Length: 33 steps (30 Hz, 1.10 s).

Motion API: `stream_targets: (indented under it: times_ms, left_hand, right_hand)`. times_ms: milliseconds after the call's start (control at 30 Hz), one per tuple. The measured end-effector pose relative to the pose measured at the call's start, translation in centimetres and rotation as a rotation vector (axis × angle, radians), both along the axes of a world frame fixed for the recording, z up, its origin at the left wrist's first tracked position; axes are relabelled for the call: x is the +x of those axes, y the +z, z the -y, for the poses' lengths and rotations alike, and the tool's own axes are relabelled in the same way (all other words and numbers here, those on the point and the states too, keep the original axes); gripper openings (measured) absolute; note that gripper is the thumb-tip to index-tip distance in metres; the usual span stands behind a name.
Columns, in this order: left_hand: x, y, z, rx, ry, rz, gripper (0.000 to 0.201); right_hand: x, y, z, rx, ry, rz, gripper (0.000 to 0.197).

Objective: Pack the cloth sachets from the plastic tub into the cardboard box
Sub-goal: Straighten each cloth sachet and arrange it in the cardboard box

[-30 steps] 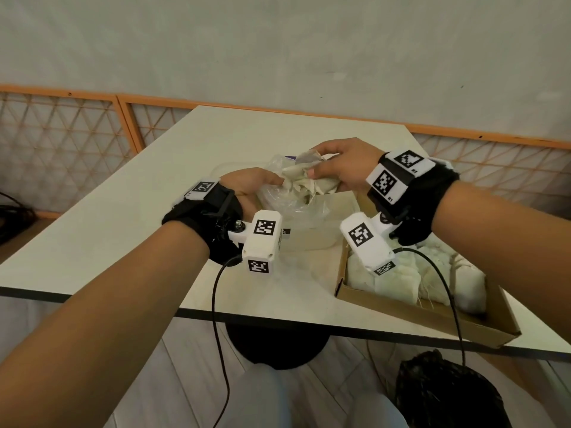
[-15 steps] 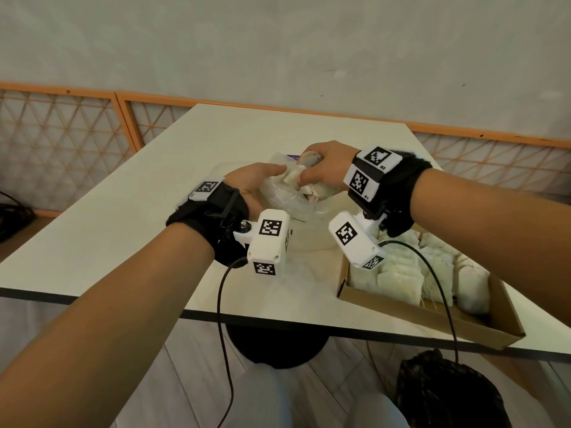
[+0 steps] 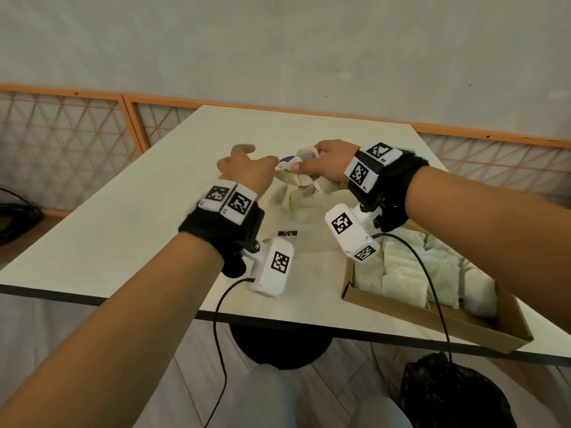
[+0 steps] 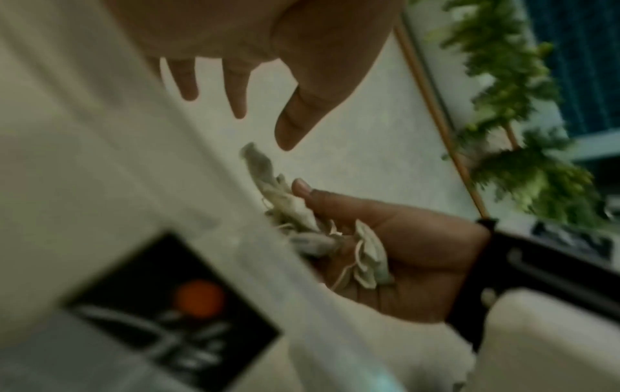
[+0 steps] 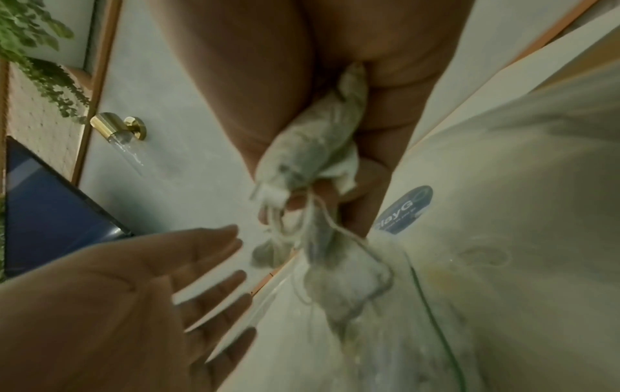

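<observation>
Left hand (image 3: 247, 173) raised over the table (image 3: 123, 230), fingers spread and relaxed, gripping nothing. Just right of it, right hand (image 3: 324, 165) clenched around a bunch of cloth sachets (image 3: 304, 177) above the plastic tub (image 3: 296, 208); tub blurred and clear, outline hard to make out, number of sachets held impossible to tell. Far right, cardboard box (image 3: 432, 316) at the table edge, packed sachets (image 3: 401, 282) inside, partly hidden behind the right wrist camera.

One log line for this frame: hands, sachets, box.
right hand: grips bunched white cloth sachets over clear plastic tub | left hand: open, empty | brown cardboard box: partly filled
</observation>
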State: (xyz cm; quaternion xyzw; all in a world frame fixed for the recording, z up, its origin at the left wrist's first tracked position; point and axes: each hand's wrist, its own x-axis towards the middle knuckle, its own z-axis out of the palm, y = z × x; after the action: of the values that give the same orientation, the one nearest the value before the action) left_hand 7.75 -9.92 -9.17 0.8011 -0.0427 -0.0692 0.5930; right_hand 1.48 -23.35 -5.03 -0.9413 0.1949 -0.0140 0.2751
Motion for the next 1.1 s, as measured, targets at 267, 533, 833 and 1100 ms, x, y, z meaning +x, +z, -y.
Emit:
stream_targets:
  times_ms: [267, 533, 833, 1100]
  left_hand:
    - [-0.6, -0.4, -1.4, 0.007, -0.353, -0.176, 0.053]
    - [0.0, -0.2, -2.3, -0.050, -0.376, -0.239, 0.018]
    - [0.3, -0.6, -2.4, -0.084, -0.407, -0.282, 0.026]
    - [0.6, -0.3, -2.6, -0.007, -0.355, -0.233, 0.021]
  right_hand:
    - [2.0, -0.6, -0.4, 0.274, 0.049, -0.137, 0.039]
    - [2.5, -1.3, -0.6, 0.175, 0.083, -0.062, 0.019]
    - [2.6, -2.0, -1.1, 0.138, 0.053, -0.123, 0.059]
    - [1.9, -0.5, 0.2, 0.148, 0.034, -0.022, 0.047]
